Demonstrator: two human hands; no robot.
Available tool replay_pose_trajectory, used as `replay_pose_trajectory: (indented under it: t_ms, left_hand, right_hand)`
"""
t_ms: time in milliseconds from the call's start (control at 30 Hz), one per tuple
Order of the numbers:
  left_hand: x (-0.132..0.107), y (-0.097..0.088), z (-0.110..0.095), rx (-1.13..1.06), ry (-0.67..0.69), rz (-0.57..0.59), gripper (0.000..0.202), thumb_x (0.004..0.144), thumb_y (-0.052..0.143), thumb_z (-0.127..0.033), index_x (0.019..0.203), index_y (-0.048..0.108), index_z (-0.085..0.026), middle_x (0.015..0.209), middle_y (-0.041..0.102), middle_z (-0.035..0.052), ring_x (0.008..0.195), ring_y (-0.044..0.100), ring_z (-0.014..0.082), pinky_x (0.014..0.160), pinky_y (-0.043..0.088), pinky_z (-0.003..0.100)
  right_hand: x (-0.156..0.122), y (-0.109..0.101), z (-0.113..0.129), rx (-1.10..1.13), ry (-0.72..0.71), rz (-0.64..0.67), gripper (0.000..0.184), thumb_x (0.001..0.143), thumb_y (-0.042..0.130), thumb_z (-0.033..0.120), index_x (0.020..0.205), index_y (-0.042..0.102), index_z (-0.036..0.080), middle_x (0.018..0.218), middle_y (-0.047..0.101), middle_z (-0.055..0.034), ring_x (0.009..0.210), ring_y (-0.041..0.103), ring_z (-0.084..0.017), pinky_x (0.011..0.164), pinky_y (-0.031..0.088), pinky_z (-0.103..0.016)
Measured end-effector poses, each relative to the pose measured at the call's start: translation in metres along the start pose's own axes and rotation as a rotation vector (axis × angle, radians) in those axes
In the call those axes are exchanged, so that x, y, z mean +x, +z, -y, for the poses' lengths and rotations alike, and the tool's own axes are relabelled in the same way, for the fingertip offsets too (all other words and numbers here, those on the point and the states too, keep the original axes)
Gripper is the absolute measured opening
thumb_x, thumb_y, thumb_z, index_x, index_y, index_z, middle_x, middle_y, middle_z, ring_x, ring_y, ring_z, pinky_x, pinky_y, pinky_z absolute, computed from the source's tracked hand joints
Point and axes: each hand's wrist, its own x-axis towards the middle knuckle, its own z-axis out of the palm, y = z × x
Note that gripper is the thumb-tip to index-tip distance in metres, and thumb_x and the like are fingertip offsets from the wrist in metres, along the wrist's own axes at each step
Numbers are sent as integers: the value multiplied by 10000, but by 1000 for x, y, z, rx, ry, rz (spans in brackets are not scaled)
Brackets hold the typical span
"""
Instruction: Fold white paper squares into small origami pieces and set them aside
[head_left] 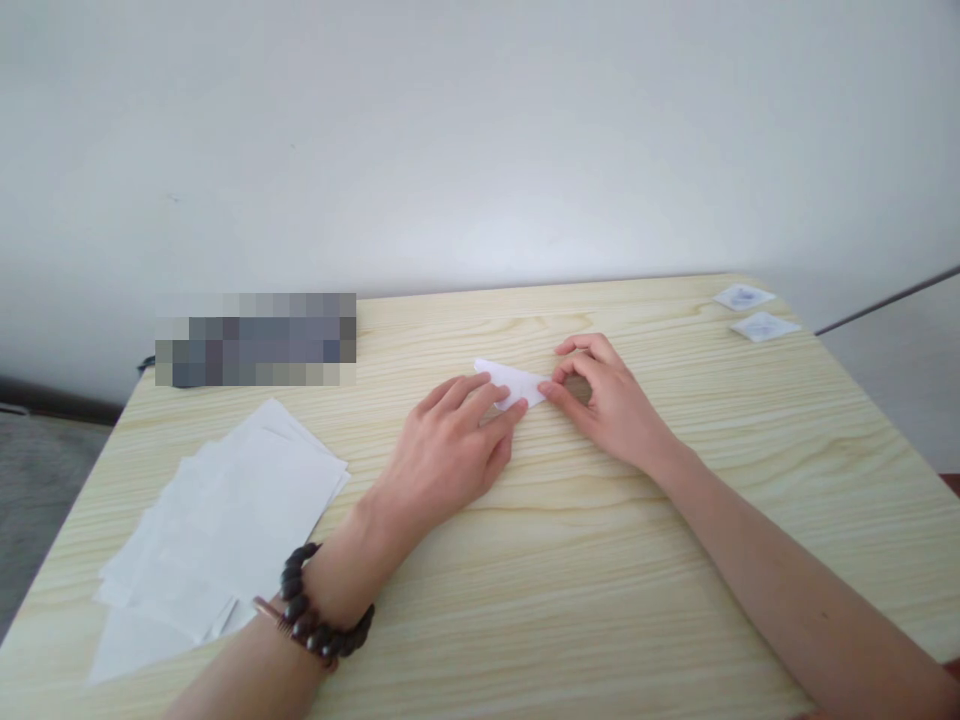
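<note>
A small white folded paper (516, 382), long and pointed, lies on the wooden table in front of me. My left hand (457, 440) comes over it from the left, fingertips on top and thumb at its near edge, holding it against the table. At its right end, my right hand (611, 400) pinches the corner between thumb and index finger, with the other fingers curled loosely above. Part of the paper is hidden under my left fingers. Dark beads (300, 605) circle my left wrist.
Loose white sheets (247, 500) lie in an overlapping pile left of my left forearm. Two diamond-shaped folded papers (744, 297) rest near the table's far right corner. A dark blurred-out object (259, 345) stands at the back left. Behind the table (637, 600) rises a white wall (480, 150).
</note>
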Motion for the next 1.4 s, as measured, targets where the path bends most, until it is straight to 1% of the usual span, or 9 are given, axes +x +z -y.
replay_pose_trajectory:
  t_ms: [200,400,500,700,933,1133,1233,1300,1400]
  left_hand:
    - [0,0,-1,-10,-21,-7,278,909,504,-203,1107,698,-182,1095,690,88,1106,601,274,923,536,432]
    - [0,-1,-2,0,-21,37,288,905,499,-200,1119,691,-174,1121,681,103,1135,590,294,930,532,453]
    - [0,-2,-3,6,-29,37,287,906,494,-194,1111,694,-176,1120,681,106,1139,588,295,929,533,455]
    - [0,-1,-2,2,-33,10,281,897,510,-193,1102,703,-193,1116,687,97,1138,593,292,933,534,454]
    - [-1,0,-1,-5,-22,9,275,902,505,-194,1088,707,-186,1116,687,96,1142,590,292,925,538,447]
    - [0,0,-1,-9,-25,-3,266,907,505,-200,1075,711,-195,1113,684,87,1129,589,284,913,538,436]
    - [0,1,-1,-13,-27,16,275,906,502,-200,1093,704,-203,1113,675,86,1123,582,285,905,532,435]
    - [0,1,0,-9,-26,35,298,895,509,-189,1132,686,-217,1115,668,85,1105,577,288,903,521,450]
    - [0,0,2,-19,-6,64,327,887,516,-184,1174,662,-243,1115,659,83,1064,570,284,889,504,470]
  right_hand:
    - [-1,-4,0,11,4,68,134,874,594,317,814,577,199,1137,529,-100,1131,517,-255,982,433,-432]
    - [0,-1,0,18,27,57,141,861,602,313,797,554,197,1098,533,-98,1102,524,-260,994,412,-456]
    - [1,-1,1,44,27,41,121,851,607,304,845,536,206,1094,523,-94,1115,517,-258,995,410,-451]
    - [1,-2,4,71,37,61,230,790,661,284,924,487,217,1099,494,-89,1135,494,-256,984,411,-436]
    - [5,-11,-3,184,40,149,170,809,575,167,933,478,229,1111,482,-70,968,507,-200,875,456,-386]
    - [7,-16,-6,259,65,164,171,796,506,99,907,488,228,1091,472,-60,924,515,-178,831,463,-367]
    - [6,-12,-4,256,98,98,124,809,528,146,879,467,229,1060,484,-59,883,514,-178,815,465,-371]
    - [5,-8,-3,208,95,71,166,801,609,235,894,471,229,1067,493,-65,925,519,-201,848,460,-394]
    - [4,-5,-2,144,56,81,177,796,617,231,908,480,227,1061,511,-69,990,523,-223,897,447,-413]
